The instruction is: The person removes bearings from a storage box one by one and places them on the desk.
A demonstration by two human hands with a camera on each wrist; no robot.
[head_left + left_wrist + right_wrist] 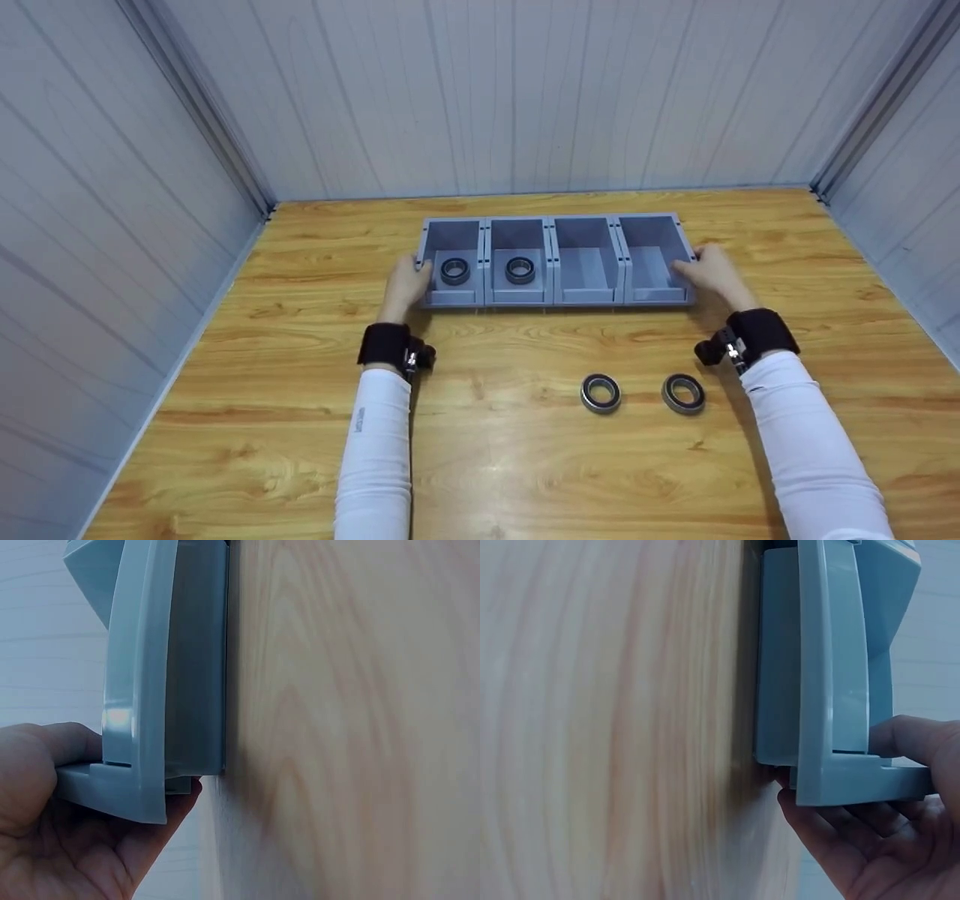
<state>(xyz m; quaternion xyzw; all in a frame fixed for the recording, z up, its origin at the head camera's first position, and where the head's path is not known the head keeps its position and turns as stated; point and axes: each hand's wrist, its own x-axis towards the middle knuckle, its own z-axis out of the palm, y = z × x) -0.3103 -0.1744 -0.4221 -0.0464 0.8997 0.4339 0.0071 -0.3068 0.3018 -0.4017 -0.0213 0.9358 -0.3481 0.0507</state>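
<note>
A row of joined grey storage bins (517, 298) stands toward the back of the wooden table. My left hand (407, 287) grips the outer wall of its left end, thumb over the rim and fingers beneath in the left wrist view. At the other end my right hand (716, 274) holds the right wall, its thumb inside the last bin and fingers outside. One ball bearing (454, 271) lies in the leftmost bin, and another bearing (520, 270) in the bin beside it. The two bins on the right hold nothing visible.
Two more bearings, one at centre right (601, 394) and one further right (683, 394), lie flat on the wooden table (300, 420) in front of the bins. A pale panel wall (525, 97) rises behind, with side walls left and right.
</note>
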